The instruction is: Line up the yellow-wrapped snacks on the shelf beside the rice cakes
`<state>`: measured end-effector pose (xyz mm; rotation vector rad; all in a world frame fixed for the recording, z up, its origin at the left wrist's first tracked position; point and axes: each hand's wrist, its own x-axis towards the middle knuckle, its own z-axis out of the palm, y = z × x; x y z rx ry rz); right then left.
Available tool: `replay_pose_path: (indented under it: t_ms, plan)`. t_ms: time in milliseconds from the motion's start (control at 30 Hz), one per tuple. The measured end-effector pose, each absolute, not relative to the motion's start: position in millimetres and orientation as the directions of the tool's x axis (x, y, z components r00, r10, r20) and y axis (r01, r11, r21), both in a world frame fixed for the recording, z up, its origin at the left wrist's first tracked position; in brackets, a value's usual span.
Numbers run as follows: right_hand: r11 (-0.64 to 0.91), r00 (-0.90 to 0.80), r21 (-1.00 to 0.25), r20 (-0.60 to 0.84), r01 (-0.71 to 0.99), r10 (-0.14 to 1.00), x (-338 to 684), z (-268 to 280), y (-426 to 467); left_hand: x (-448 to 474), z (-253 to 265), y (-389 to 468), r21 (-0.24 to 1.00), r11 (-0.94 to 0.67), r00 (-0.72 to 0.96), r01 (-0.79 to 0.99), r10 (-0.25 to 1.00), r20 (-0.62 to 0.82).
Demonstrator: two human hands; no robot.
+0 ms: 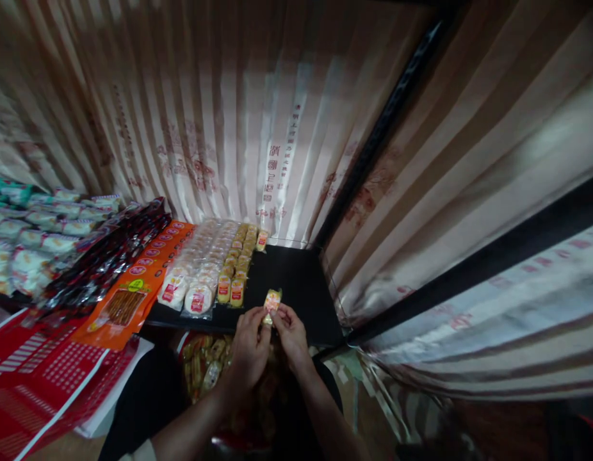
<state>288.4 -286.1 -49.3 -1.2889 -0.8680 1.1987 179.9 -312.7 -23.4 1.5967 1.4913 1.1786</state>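
Between both hands I hold a small yellow wrapped snack packet [272, 302] with a red and white label, just over the front of a black shelf [296, 275]. My left hand [251, 333] pinches its lower left side. The fingers of my right hand [291, 330] close on its lower right side. On the shelf to the left, similar yellow packets [237, 289] stand in two rows, and one single packet [262, 240] lies at the back right of them. Below my hands is a container of loose wrapped snacks [205, 358], partly hidden by my arms.
Left of the yellow rows lie round white packets [198, 299], an orange snack bag [126, 304], dark glossy packets [109, 246] and white-green packets [41, 237]. A red basket [41, 378] stands at lower left. Pleated curtains [219, 128] and a black post [383, 121] bound the shelf.
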Motion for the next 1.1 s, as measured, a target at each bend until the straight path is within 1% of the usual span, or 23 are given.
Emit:
replay_pose_path:
  t_ms: [67,200,400,667,800,933,1100]
  plan:
    - [-0.094,0.250,-0.988,-0.121,-0.119,0.961,293,-55,-265,188,-31,-295,0.910,-0.129,-0.047,0.395,0.986,0.160]
    - [-0.066,0.288,-0.998,-0.066,-0.007,0.956,299,-64,-222,202,-42,-253,0.939,-0.049,-0.082,0.341,0.993,0.082]
    - [-0.045,0.324,-0.982,0.018,0.185,0.946,297,-75,-154,215,-46,-188,0.955,0.064,-0.133,0.291,0.991,-0.026]
    - [0.022,0.276,-0.979,0.079,0.204,0.958,288,-84,-90,230,-46,-139,0.967,0.148,-0.181,0.209,0.977,-0.110]
    - [0.062,0.247,-0.954,0.138,0.293,0.959,290,-90,-77,232,-51,-125,0.970,0.163,-0.190,0.183,0.973,-0.128]
    - [0.018,0.223,-0.897,0.129,0.442,0.966,291,-92,-69,234,-63,-115,0.976,0.146,-0.201,0.161,0.973,-0.112]
    - [-0.072,0.281,-0.867,0.080,0.492,0.956,288,-92,-59,237,-75,-102,0.981,0.140,-0.207,0.134,0.972,-0.111]
